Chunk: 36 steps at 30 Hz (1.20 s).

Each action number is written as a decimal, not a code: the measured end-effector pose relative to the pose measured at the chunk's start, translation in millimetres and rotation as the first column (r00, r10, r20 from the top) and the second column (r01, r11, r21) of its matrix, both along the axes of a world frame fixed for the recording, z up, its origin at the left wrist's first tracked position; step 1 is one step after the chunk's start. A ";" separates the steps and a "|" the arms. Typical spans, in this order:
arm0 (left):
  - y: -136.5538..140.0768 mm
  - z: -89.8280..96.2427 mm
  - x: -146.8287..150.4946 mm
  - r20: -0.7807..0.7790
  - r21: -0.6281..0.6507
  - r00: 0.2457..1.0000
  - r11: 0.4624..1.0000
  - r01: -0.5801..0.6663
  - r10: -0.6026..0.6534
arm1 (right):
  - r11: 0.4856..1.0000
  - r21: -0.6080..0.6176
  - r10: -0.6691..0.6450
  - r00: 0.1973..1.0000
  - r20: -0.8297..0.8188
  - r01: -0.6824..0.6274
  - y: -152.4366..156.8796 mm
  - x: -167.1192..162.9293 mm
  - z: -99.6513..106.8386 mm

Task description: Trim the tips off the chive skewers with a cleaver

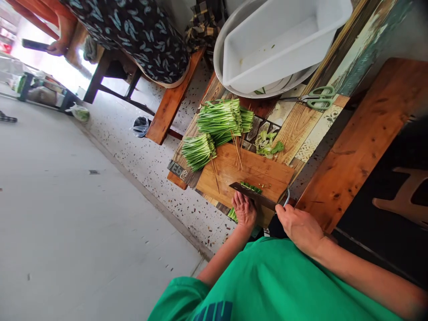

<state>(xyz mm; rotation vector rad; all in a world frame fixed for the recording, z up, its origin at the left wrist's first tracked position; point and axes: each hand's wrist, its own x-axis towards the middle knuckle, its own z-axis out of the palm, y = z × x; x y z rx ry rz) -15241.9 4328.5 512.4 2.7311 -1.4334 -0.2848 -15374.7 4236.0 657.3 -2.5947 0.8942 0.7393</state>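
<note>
Knife (258, 198) handle is enclosed by the right hand (299, 226) and mostly concealed; clock positions take the cutting board (270, 168) as centre, with 12 at the top of the view. Green stalks (233, 215) at 7 o'clock run to the left hand (244, 210), which hides their continuation; short green pieces (251, 187) show just beyond the blade. White tray (261, 67) at 1 o'clock is cut off by the upper frame edge and covers much of the round basin (218, 58). Co-worker (133, 40) at 10 o'clock is cropped; the dark object (35, 45) in that person's hand cannot be identified. Legible marking: "VEb&" on the tabletop (178, 170) at 9 o'clock. Dark block lettering on the green shirt (277, 276) is truncated by the lower edge. Right hand, 4 o'clock: fingers closed around the handle, forearm extending toward 4 o'clock. Left hand, 6 o'clock: fingers bent, set against the near side of the blade; whether it grasps the stalks cannot be told. Stalk bundles (220, 119) lie at 10 and 11 o'clock.
</note>
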 end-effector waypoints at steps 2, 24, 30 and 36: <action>0.0 0.5 -0.2 0.003 0.011 1.000 1.000 0.007 -0.007 | 1.000 0.021 -0.001 1.000 -0.002 0.001 -2.1 1.3 -1.7; 1.4 -2.4 -0.8 -0.014 -0.002 0.998 0.998 0.060 -0.060 | 0.989 0.064 -0.136 0.991 0.012 0.135 -20.1 14.9 -36.9; 7.7 9.8 2.1 -0.083 -0.118 0.987 0.985 0.125 -0.135 | 0.993 -0.026 -0.113 0.984 0.141 0.118 -22.8 6.4 -34.9; 23.9 22.8 7.3 -0.148 -0.147 0.986 0.988 0.054 -0.076 | 0.981 -0.121 -0.108 0.945 0.309 0.152 -21.3 -8.0 -32.2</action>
